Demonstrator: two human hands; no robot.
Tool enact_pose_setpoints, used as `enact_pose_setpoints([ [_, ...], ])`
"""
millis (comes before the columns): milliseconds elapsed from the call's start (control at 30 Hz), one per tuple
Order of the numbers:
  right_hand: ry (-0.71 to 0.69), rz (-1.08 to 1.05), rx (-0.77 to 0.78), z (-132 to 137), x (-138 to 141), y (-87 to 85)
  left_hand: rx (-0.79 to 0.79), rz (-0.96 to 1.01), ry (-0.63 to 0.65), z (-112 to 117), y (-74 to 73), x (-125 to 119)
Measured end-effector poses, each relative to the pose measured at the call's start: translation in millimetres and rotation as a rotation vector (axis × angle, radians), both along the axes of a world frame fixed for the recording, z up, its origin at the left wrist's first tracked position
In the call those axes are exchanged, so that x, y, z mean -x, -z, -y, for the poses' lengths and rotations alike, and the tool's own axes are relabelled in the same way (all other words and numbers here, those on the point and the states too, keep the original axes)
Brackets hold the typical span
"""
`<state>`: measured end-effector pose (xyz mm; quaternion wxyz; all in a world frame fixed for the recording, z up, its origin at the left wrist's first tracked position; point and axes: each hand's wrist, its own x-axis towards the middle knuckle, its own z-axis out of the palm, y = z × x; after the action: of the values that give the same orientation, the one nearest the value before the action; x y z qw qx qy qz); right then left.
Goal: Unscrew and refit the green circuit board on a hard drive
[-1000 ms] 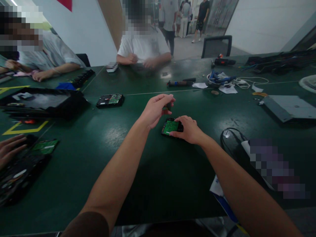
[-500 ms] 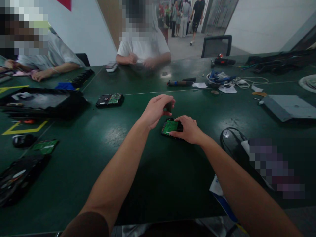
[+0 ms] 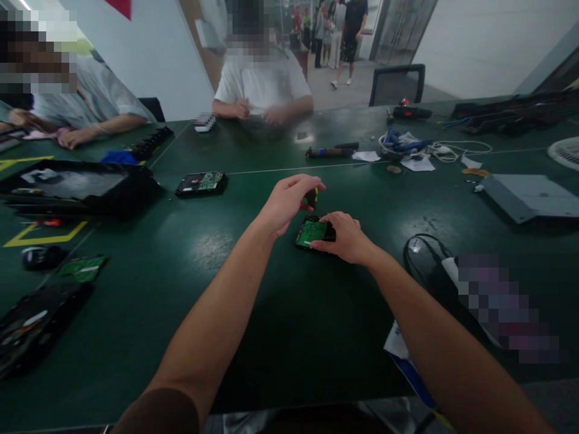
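Note:
My left hand point(image 3: 288, 202) is closed around the black-and-yellow handle of a screwdriver point(image 3: 312, 197), held upright over a hard drive point(image 3: 312, 231). The fingers cover part of the handle, and I cannot make out the tip. The drive lies on the table with its green circuit board facing up. Gripping its right side, my right hand point(image 3: 349, 239) has the thumb on the near part and the fingers on the far part.
Another hard drive point(image 3: 201, 184) lies beyond my left forearm. At left are a black tray-like casing point(image 3: 81, 187), a loose green circuit board point(image 3: 85, 267) and a black part point(image 3: 36, 325). A grey metal box point(image 3: 534, 196) and cables point(image 3: 407, 142) sit at right. Two people are seated opposite.
My left hand has turned slightly with the screwdriver, and yellow on its handle now shows. My right hand and the hard drive have stayed in place. A person in the background has walked closer.

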<state>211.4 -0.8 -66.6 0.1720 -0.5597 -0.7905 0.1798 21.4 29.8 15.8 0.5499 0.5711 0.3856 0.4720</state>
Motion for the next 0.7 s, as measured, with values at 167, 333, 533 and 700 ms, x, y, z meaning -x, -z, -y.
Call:
enact_pose_setpoints([
  [167,0.009,-0.003,-0.005,-0.2,0.6,1.3,0.042,0.022,-0.018,-2.8,0.6,2.7],
  [333,0.000,-0.012,-0.012,-1.6,-1.0,3.8,0.133,0.103,0.009,-2.3,0.9,0.9],
  [533,0.002,-0.016,-0.009,-0.9,-1.3,3.2,0.020,0.013,-0.056,-3.1,0.7,2.5],
  [700,0.003,-0.016,-0.017,-1.0,-0.8,3.7,0.139,0.080,-0.004,-3.6,-0.3,2.0],
])
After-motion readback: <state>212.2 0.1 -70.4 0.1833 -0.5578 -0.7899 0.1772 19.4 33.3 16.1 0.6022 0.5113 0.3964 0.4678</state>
